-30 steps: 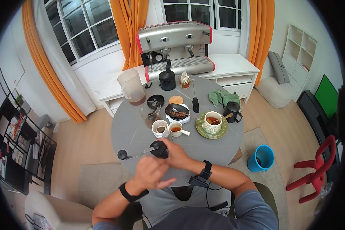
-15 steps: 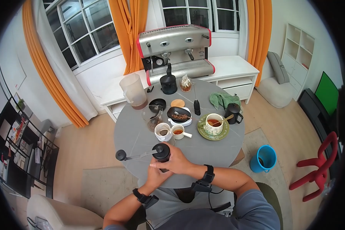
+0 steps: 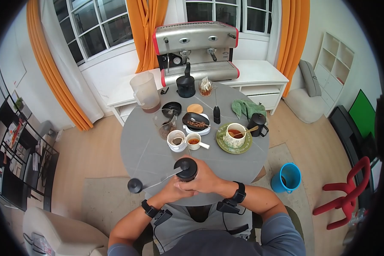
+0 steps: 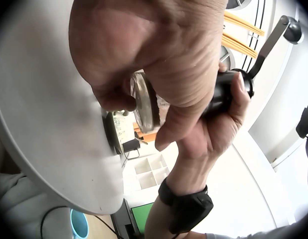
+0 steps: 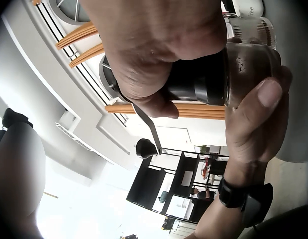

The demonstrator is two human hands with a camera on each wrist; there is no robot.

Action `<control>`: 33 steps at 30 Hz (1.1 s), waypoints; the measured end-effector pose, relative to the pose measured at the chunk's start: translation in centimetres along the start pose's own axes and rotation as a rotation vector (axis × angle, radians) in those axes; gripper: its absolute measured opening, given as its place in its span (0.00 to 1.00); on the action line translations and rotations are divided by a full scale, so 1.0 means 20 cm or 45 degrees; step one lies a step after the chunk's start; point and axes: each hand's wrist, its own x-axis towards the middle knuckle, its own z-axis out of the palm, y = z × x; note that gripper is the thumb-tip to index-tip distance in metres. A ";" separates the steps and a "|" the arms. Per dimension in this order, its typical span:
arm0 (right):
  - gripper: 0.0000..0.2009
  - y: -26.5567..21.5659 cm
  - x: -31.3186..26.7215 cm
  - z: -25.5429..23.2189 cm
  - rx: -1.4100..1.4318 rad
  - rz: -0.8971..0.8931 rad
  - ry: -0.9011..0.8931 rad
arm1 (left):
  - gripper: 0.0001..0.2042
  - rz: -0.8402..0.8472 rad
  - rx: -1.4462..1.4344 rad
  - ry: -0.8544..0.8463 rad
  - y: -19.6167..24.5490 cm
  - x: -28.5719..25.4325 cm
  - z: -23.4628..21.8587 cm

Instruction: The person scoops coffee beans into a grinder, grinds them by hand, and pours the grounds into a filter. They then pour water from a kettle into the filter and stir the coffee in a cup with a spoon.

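A black hand grinder with a crank arm and round knob is held above the table's front edge. My right hand grips its black upper body. Below it, my left hand wraps round the glass jar at the grinder's base, as the right wrist view shows. In the left wrist view the jar's round end faces the table, with the left fingers curled about it. The crank points to the left, and neither hand touches it.
Just beyond the hands stand a white dripper cup and a small cup of brown liquid. A dish of beans rests on a white scale. To the right are a patterned cup on a green saucer and a black pot.
The left hand, seen apart below the grinder a second ago, has closed round its lower part. The grinder has shifted slightly right in the head view, and its crank end sits lower.
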 end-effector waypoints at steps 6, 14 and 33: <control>0.21 0.04 0.00 -0.01 0.177 0.017 0.090 | 0.36 -0.028 -0.434 0.094 -0.09 -0.04 0.02; 0.19 0.04 0.00 -0.01 0.111 -0.054 0.196 | 0.34 0.114 0.110 0.379 -0.07 0.03 0.13; 0.20 0.08 -0.01 -0.01 0.169 -0.010 0.166 | 0.28 0.082 -0.153 0.311 -0.05 0.04 0.17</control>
